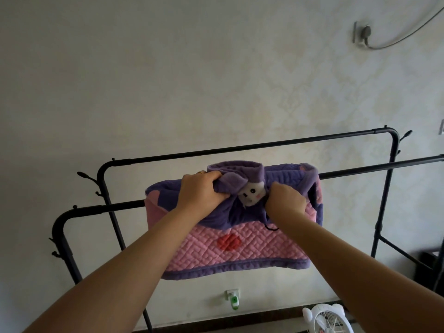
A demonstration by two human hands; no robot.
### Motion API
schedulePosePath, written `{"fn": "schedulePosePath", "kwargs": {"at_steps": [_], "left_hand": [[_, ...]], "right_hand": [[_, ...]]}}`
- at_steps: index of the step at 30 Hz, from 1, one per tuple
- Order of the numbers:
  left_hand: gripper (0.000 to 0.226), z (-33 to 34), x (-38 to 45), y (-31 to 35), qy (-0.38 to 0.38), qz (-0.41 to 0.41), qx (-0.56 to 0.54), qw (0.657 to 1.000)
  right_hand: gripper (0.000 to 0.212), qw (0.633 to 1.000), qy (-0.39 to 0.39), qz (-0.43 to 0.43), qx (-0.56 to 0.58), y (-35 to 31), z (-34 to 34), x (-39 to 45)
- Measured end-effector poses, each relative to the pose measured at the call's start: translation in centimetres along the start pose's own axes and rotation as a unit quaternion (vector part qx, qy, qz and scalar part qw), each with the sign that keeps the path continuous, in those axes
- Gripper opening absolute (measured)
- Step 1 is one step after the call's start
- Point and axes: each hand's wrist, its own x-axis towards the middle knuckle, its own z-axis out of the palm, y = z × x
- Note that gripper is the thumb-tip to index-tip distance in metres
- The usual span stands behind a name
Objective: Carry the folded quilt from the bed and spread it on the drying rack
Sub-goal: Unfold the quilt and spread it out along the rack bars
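While draped over the rack [240, 148], folded quilt [240, 246] in both hands' [200, 192] grip.

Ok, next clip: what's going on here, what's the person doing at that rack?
A person is hanging a folded pink and purple quilt over the near bar of a black drying rack that stands by the wall. The left hand and the right hand both grip bunched purple fabric on top of the bundle. The quilt is on the rack but still folded, not yet spread out along the bars.
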Motion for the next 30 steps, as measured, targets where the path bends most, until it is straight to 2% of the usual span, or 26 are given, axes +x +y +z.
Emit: {"fn": "schedulePosePath", "kwargs": {"at_steps": [2, 4, 7, 9, 10, 13, 15, 18, 21, 24, 26, 29, 30], "left_hand": [[0.04, -0.2, 0.4, 0.0, -0.004, -0.025, 0.011, 1.0], [0.038, -0.1, 0.7, 0.2, 0.0, -0.05, 0.008, 0.999], [0.036, -0.4, 1.0, 0.4, 0.031, -0.102, -0.035, 0.994], [0.049, -1.1, 1.5, 0.4, 0.031, -0.126, -0.083, 0.988], [0.055, -1.5, 1.9, 0.4, 0.02, -0.13, -0.099, 0.986], [0.061, -2.7, 3.1, 0.4, -0.048, -0.118, -0.093, 0.987], [0.057, -3.4, 3.6, 0.6, -0.108, -0.094, -0.08, 0.986], [0.044, -3.8, 3.9, 0.7, -0.123, -0.066, -0.105, 0.985], [0.039, -4.0, 4.0, 0.0, -0.09, -0.053, -0.124, 0.987], [0.045, -3.9, 4.0, -1.1, -0.062, -0.035, -0.118, 0.99], [0.044, -3.2, 3.3, -1.8, -0.003, 0.004, -0.088, 0.996], [0.026, -1.6, 2.0, -3.0, 0.166, 0.048, -0.003, 0.985], [0.017, -1.1, 1.4, -3.5, 0.197, 0.052, 0.011, 0.979]], "right_hand": [[0.021, 0.995, 0.001, 0.017, 0.099, -0.8, -1.4, 0.7], [0.018, 0.975, -0.016, 0.016, 0.222, -1.7, -2.7, 1.5], [0.024, 0.935, -0.055, -0.028, 0.351, -3.4, -3.7, 1.9], [0.032, 0.911, -0.103, -0.073, 0.393, -4.4, -3.7, 1.5], [0.049, 0.913, -0.117, -0.101, 0.377, -4.7, -3.4, 1.3], [0.122, 0.931, -0.107, -0.177, 0.301, -5.7, -1.8, 1.2], [0.141, 0.938, -0.072, -0.171, 0.292, -6.6, -1.0, 1.3], [0.134, 0.955, -0.02, -0.143, 0.258, -8.0, -0.7, 1.9], [0.095, 0.96, 0.039, -0.131, 0.245, -9.2, -0.8, 2.7], [0.065, 0.956, 0.042, -0.135, 0.257, -9.7, -1.3, 3.4], [0.061, 0.956, 0.047, -0.14, 0.252, -9.8, -2.0, 4.2], [0.065, 0.957, 0.126, -0.151, 0.213, -9.7, -2.8, 6.6], [0.065, 0.952, 0.152, -0.158, 0.212, -9.7, -2.9, 7.4]]}}
